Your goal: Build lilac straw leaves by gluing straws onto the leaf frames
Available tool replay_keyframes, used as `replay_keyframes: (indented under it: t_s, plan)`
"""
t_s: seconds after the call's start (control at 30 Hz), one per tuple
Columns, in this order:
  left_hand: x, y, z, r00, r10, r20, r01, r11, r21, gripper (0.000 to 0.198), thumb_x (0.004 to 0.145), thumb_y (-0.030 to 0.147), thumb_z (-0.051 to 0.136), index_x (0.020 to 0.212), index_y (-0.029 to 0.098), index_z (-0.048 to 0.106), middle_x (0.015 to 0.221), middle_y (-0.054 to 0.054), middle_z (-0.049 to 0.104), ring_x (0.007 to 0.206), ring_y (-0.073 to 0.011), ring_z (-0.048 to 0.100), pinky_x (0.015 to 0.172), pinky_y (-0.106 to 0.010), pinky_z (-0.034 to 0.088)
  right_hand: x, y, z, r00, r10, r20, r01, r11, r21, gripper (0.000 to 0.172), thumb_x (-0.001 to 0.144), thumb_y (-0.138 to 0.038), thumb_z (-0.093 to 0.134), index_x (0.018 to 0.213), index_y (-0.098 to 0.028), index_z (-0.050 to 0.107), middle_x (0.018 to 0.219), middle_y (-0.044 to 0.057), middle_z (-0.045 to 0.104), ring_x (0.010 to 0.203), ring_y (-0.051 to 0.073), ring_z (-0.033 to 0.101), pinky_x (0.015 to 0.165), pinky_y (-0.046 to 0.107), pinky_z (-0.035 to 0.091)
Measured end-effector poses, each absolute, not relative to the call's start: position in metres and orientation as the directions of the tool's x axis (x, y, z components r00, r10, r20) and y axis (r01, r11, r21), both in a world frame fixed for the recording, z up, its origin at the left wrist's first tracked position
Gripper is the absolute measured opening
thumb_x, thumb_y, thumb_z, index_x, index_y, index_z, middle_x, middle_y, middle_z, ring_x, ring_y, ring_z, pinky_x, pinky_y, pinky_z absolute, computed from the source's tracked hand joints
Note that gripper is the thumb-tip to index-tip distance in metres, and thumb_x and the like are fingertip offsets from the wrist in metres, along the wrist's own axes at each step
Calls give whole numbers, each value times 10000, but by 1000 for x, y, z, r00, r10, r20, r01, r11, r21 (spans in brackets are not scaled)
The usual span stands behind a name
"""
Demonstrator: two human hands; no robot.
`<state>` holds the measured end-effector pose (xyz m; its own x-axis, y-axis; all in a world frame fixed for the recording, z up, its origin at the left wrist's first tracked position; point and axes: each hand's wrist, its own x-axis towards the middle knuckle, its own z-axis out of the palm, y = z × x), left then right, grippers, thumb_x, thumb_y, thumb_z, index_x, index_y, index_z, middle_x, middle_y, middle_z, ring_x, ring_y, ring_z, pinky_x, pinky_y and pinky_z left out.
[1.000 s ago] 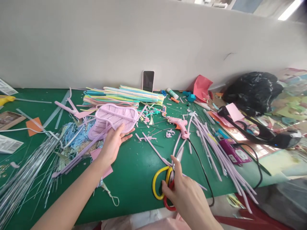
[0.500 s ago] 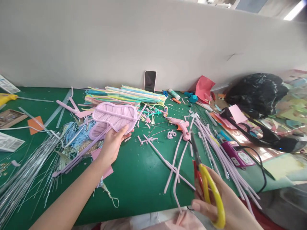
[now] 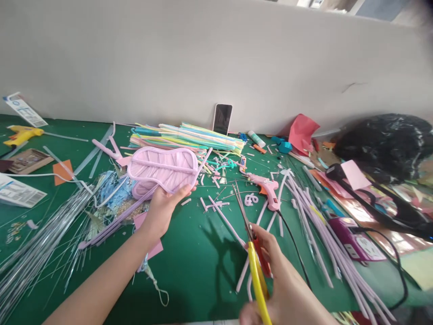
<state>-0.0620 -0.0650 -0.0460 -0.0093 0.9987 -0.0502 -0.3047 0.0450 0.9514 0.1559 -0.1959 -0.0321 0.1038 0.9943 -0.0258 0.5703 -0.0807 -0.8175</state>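
My left hand grips the near edge of a lilac leaf-shaped piece made of straws and holds it up over the green table. My right hand is closed on the handles of yellow-and-red scissors. Their blades are slightly parted and point up and away, just right of the lilac piece and apart from it. A pink glue gun lies beyond the scissor tips.
A pile of coloured straws lies at the back, with a phone leaning on the wall. Long lilac straws spread to the right. Silver tinsel strips lie left. A black bag and a purple power strip sit right.
My right hand has lifted the scissors off the table, swung them right, then brought them back to the centre with blades pointing up. My left hand has kept the lilac piece nearly still.
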Motion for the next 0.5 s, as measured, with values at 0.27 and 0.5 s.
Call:
replay_keyframes:
  t_s: [0.27,0.5]
  plan:
    - [-57,-79,-34,6,995,-99,-239,98,966,251,682,302,839,891,181,773,910,-65,781,894,-284,727,825,-414,607,178,-154,-35,-70,957,280,862,199,-466,270,842,-252,574,1108,-242,615,746,-7,620,532,119,528,537,230,465]
    - [-56,-81,-39,24,996,-88,-182,91,979,117,711,303,816,776,213,779,774,-36,760,780,-239,711,732,-353,589,184,-132,-44,-239,922,305,812,361,-458,333,859,-217,554,1180,-225,645,774,13,647,526,106,519,540,228,475]
